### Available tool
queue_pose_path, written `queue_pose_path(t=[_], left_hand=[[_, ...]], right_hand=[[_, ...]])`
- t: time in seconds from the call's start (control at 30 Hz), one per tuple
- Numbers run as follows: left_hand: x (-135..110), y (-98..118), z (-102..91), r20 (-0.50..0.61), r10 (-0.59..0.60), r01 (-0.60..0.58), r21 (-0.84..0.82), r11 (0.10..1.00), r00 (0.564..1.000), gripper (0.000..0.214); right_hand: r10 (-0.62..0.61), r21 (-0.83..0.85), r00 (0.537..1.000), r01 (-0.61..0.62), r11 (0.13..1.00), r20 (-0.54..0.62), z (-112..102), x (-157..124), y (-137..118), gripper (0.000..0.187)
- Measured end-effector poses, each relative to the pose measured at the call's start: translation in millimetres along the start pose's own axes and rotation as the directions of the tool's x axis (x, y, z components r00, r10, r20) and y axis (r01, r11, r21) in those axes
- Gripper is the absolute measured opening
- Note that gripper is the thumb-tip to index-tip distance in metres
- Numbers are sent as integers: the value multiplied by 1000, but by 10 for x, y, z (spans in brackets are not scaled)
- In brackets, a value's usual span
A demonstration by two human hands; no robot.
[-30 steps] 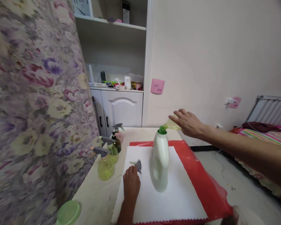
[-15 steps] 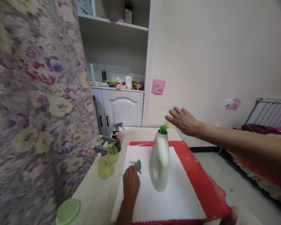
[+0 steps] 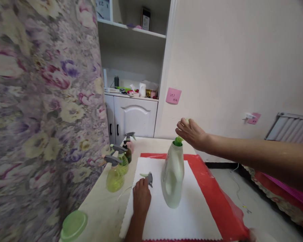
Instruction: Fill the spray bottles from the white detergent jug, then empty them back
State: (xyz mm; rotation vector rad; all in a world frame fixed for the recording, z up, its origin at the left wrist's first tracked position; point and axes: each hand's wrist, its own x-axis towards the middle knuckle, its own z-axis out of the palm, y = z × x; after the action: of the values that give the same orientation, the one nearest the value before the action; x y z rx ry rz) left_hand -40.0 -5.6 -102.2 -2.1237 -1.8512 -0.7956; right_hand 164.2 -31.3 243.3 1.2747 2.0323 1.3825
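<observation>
A tall white bottle (image 3: 173, 178) with a green funnel-like piece (image 3: 177, 141) in its neck stands on a white sheet (image 3: 181, 215). My right hand (image 3: 192, 133) hovers just above and behind the neck, fingers closed round a small pale yellow-green container that is mostly hidden. My left hand (image 3: 141, 199) rests curled on the white sheet, holding or touching a grey spray-trigger head (image 3: 148, 178) with a thin tube trailing left.
Three spray bottles (image 3: 116, 169) stand at the table's left edge beside a floral curtain (image 3: 40, 111). A green lid (image 3: 73, 224) lies near the front left corner. A red sheet (image 3: 217, 191) lies under the white one. White cupboard behind, bed at right.
My right hand has lifted slightly and drawn left over the bottle's neck, tipping the small container more upright. The view has shifted a little; my left hand has stayed put.
</observation>
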Motion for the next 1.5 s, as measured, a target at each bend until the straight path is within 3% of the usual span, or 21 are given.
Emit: queue_pose_path(t=[0.57,0.83,1.0,1.13,1.17,1.2,1.27,1.3,1.37,1.4,1.43,1.5], left_hand=[[10,-1,7,10,0,0,-4,1000,1000,40],[20,-10,25,4,7,-7,1,1000,1000,40],[20,-4,27,-2,13,-13,16,1000,1000,39],[25,2,33,-12,19,-18,29,999,1000,41],[26,2,34,-15,20,-20,32,999,1000,41],[27,3,36,-18,22,-21,35,999,1000,41],[30,2,39,-23,26,-25,44,999,999,41],[33,2,41,-24,28,-27,50,998,999,42],[43,-2,43,-25,29,-27,66,997,999,42],[49,-5,43,-24,30,-28,75,997,999,42],[56,-10,42,-20,32,-31,85,996,999,42],[69,-21,39,-4,43,-42,105,994,999,43]], right_hand=[[19,27,1000,-19,999,5,-55,-109,-175,47],[21,83,999,-24,996,42,-54,-239,-120,58],[71,208,997,-75,975,22,90,-345,-63,58],[184,368,982,-183,912,33,369,-492,17,68],[225,453,973,-219,864,42,467,-553,26,72],[286,607,956,-264,750,63,576,-626,20,75],[395,881,909,-292,372,134,822,-808,-62,75],[422,962,891,-240,128,166,952,-912,-148,73],[403,929,877,-115,-352,262,1209,-1133,-419,69],[387,852,872,-61,-520,299,1326,-1240,-599,71],[372,773,865,-28,-634,337,1431,-1341,-800,74],[366,651,835,12,-759,411,1597,-1505,-1227,80]])
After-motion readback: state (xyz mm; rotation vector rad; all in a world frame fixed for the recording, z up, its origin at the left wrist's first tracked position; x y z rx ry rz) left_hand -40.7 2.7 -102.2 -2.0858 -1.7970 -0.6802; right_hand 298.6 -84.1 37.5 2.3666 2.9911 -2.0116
